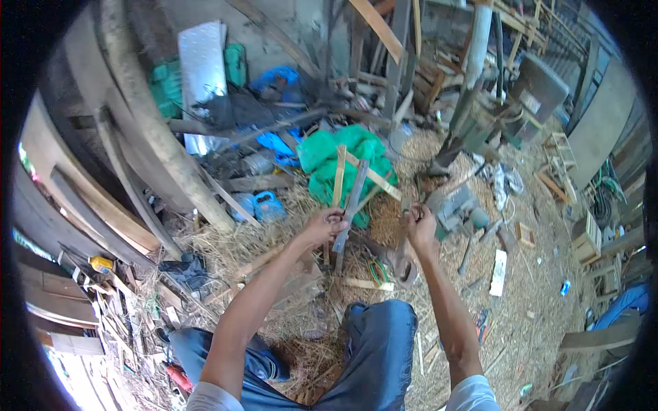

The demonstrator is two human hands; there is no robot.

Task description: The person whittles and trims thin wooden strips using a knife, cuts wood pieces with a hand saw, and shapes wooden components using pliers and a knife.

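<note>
Nearest in the head view, dark trousers (377, 346), bent at the knee over a straw-strewn floor (305, 349). Just beyond, in front of a heap of green sheeting (322, 154), a pale stick (338, 179), roughly upright, in the left hand (321, 229). Gripped low down with curled fingers, against or very near a grey strip (356, 188) leaning beside it (hard to tell whether pinched too). From near the top of the pale stick, a pale crosspiece (378, 181) slanting down toward the right hand (420, 225); joined or merely overlapping, cannot tell. In the right hand, clasped by its upper part, a brown piece (402, 255), rounded at the lower end, too blurred to name further. For pale stick and grey strip alike, probably little weight and plenty of stiffness; rough rather than slippery, perhaps thin enough to split under hard bending. Best held near mid-length, wrapped fully round, without sliding along the edges (splinters likely).
</note>
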